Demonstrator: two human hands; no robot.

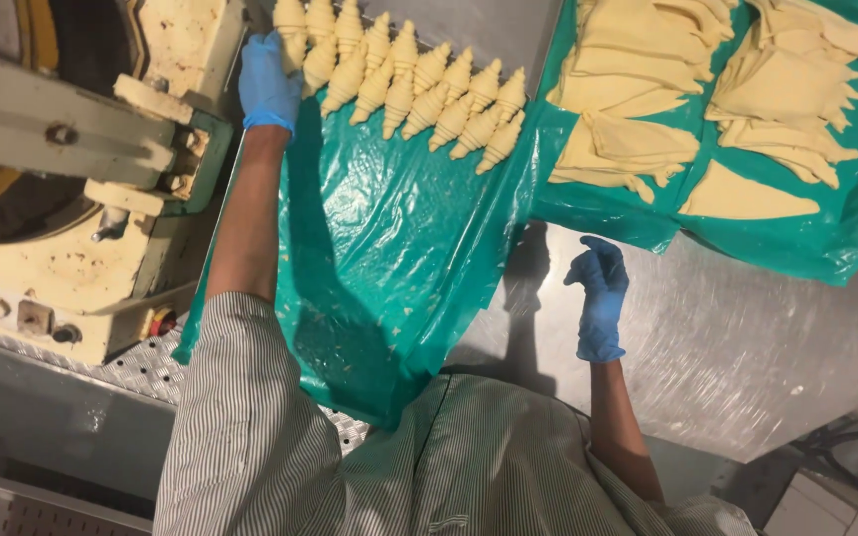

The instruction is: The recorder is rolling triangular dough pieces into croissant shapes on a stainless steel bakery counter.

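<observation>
The left hand [268,81], in a blue glove, reaches far forward to the near end of the rows of rolled raw croissants [409,79] and rests against the leftmost pieces; its fingers curl around one of them, though how firmly it grips cannot be told from this angle. The croissants lie side by side in two slanted rows on a green plastic sheet [389,258] spread over the steel table [727,337].

The right hand [600,298], also gloved in blue, hovers empty above the bare steel, fingers loosely bent and open, well apart from any dough. Beyond it, a second green sheet [806,238] carries stacks of flat dough triangles [638,139], uncurled and overlapping. To the left stands a cream-painted machine [71,179] with worn, chipped paint.

The shaped croissants look soft, light and easily dented; a pinch would likely flatten the layers or unroll the tip. They are probably best lifted by cupping the thick middle from both sides, not by the thin ends. The dough looks slightly tacky, so it may cling to the plastic, and the sheet itself is thin and slippery, likely to wrinkle or slide if dragged.
</observation>
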